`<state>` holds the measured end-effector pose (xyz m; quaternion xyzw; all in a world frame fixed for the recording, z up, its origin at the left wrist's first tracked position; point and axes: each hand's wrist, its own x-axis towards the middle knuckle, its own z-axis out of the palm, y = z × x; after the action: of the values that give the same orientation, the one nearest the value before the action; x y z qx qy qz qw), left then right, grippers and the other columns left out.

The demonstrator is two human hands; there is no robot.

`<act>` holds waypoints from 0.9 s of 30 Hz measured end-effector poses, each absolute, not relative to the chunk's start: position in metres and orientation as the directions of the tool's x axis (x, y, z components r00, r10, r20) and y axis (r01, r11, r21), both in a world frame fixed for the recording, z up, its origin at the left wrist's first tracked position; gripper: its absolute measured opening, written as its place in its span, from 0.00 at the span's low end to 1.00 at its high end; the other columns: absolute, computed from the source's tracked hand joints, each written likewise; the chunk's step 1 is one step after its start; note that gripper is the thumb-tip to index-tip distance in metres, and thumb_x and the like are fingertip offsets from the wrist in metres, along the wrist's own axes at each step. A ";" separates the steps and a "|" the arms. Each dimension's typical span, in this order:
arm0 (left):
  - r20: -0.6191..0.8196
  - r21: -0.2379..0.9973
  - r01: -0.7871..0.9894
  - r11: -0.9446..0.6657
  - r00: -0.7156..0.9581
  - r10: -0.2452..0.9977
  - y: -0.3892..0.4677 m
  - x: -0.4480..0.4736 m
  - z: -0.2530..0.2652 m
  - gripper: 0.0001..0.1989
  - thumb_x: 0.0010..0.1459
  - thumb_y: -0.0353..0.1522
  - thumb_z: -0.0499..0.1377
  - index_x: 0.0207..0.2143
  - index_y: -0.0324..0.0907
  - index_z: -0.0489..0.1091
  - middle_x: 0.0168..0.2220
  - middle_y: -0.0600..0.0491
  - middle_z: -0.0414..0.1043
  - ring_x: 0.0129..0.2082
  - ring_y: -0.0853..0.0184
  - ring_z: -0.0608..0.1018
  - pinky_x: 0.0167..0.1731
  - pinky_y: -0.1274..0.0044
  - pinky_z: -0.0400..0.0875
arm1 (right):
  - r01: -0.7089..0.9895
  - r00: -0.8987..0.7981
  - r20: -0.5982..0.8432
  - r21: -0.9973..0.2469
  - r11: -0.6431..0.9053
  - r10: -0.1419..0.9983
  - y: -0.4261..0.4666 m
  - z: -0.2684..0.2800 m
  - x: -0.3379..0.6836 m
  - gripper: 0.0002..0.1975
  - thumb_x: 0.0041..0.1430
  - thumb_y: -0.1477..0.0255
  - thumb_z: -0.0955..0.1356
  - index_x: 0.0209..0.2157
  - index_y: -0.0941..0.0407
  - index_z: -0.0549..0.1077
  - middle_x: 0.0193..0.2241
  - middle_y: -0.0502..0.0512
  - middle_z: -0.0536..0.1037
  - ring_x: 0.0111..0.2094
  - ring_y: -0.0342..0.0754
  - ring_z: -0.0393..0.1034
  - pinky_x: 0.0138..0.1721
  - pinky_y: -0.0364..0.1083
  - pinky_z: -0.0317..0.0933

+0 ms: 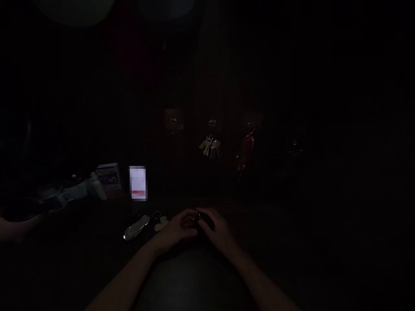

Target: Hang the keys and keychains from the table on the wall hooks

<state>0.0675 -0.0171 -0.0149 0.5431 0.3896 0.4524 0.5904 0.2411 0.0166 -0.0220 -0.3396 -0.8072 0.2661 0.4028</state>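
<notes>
The scene is very dark. My left hand (178,226) and my right hand (218,225) meet low in the middle, fingers bent toward each other. A small shiny metal ring (198,216), like a key ring, glints between their fingertips; both hands appear to pinch it. Anything hanging from it is lost in shadow. Just left of my left hand are pale, rounded key-like pieces (161,224) with a ring (156,214) above them. Farther left lies a long grey object with a shiny rim (136,228), its kind unclear.
On the wall ahead are a bare hook (173,122), a bunch of keys (211,147) on another hook, and a reddish hanging item (246,152). A box (109,179), a white bottle (98,186) and a bright pixelated rectangle (138,183) stand at the left.
</notes>
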 end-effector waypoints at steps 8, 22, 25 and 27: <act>-0.052 0.998 -0.015 0.059 0.271 0.961 -0.013 0.062 -0.013 0.28 0.47 0.26 0.60 0.52 0.46 0.64 0.47 0.50 0.72 0.48 0.62 0.72 0.51 0.67 0.61 | 0.312 -0.348 0.477 -0.753 0.580 0.807 0.021 -0.022 0.241 0.10 0.60 0.70 0.61 0.40 0.51 0.72 0.38 0.52 0.76 0.42 0.47 0.70 0.44 0.46 0.63; -0.041 0.998 -0.032 0.045 0.120 0.992 -0.019 0.065 -0.005 0.20 0.47 0.30 0.61 0.45 0.44 0.68 0.44 0.50 0.74 0.46 0.61 0.74 0.49 0.69 0.64 | 0.397 -0.423 0.444 -0.692 0.603 0.789 0.015 -0.024 0.239 0.14 0.51 0.70 0.68 0.42 0.52 0.68 0.40 0.53 0.73 0.41 0.48 0.68 0.43 0.48 0.62; -0.051 0.999 0.013 0.051 0.045 0.998 -0.017 0.066 -0.009 0.17 0.45 0.31 0.63 0.40 0.44 0.68 0.39 0.52 0.75 0.43 0.62 0.75 0.45 0.71 0.67 | 0.382 -0.438 0.482 -0.664 0.643 0.759 0.017 -0.026 0.239 0.12 0.53 0.70 0.67 0.41 0.52 0.68 0.42 0.54 0.73 0.44 0.48 0.67 0.45 0.49 0.61; -0.045 0.998 0.050 0.044 0.017 0.999 -0.015 0.067 -0.012 0.15 0.43 0.32 0.64 0.36 0.43 0.68 0.36 0.53 0.75 0.39 0.63 0.76 0.42 0.72 0.68 | 0.359 -0.437 0.528 -0.639 0.680 0.728 0.017 -0.026 0.239 0.12 0.54 0.71 0.66 0.42 0.52 0.68 0.45 0.55 0.72 0.47 0.49 0.64 0.48 0.50 0.60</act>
<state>0.0666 -0.0150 -0.0124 0.5057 0.5187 0.4715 0.5030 0.2386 0.0171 -0.0260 -0.3322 -0.8179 0.2228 0.4135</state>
